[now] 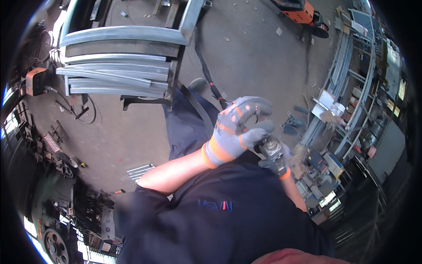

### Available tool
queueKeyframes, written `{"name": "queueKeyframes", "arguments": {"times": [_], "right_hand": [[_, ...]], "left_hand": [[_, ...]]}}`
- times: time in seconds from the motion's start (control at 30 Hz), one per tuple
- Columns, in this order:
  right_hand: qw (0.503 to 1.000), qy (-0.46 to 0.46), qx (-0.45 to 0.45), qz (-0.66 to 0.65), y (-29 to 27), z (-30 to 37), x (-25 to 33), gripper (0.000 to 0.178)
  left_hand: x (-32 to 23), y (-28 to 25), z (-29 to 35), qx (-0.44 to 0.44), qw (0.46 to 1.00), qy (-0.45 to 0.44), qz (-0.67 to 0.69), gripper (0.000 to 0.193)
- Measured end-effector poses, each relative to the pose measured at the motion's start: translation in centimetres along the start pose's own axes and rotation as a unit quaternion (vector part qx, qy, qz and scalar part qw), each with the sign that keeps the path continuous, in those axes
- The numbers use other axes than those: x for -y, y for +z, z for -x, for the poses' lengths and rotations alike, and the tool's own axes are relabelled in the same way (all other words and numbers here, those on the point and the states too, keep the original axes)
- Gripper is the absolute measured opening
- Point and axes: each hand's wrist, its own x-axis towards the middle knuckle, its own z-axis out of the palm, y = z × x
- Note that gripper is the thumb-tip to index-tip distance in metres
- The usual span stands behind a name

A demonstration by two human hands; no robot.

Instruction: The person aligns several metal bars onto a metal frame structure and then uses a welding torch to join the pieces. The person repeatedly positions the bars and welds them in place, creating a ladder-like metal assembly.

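My left hand (235, 127), in a grey glove with orange bands, is raised in front of my body with its fingers curled in. What lies between them is too hidden to make out. Just below and to its right, my right hand (281, 163), also gloved, is wrapped round a power tool with a silver metal head (273, 147), which looks like an angle grinder. The left fingertips are close to that head; whether they touch it I cannot tell. A dark cable (204, 66) with red bands runs up to behind my left hand.
Ahead on the left, a metal stand carries several galvanized steel profiles (116, 72). An orange machine (299, 13) with a wheel stands far right, another orange box (36, 81) far left. A rack with long bars (338, 75) and clutter lines the right. Small scraps lie on the floor.
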Motion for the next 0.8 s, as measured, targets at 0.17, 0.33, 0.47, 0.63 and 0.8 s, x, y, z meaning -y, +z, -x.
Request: {"name": "queueKeyframes", "arguments": {"times": [0.17,0.33,0.47,0.63,0.8], "right_hand": [[0.989,-0.105,-0.078,-0.062,-2.8,-2.5,7.1,0.058],[0.978,-0.178,-0.09,-0.054,-5.0,-8.9,14.9,0.047],[0.979,-0.196,-0.043,-0.05,-4.2,-11.0,20.9,0.062],[0.988,-0.134,-0.016,0.077,-1.0,-14.3,31.9,0.067],[0.947,-0.013,0.052,0.316,4.7,-21.3,41.9,0.048]], "left_hand": [[5.4,0.9,1.6,0.113,0.959,-0.166,0.2,0.084],[7.5,5.3,2.7,0.444,0.886,-0.072,-0.117,0.093],[6.6,6.8,-0.2,0.387,0.904,-0.02,-0.18,0.056],[1.6,6.3,-3.9,0.381,0.918,0.1,-0.055,0.036],[-5.7,4.9,-7.5,0.351,0.912,0.076,0.198,0.039]]}}
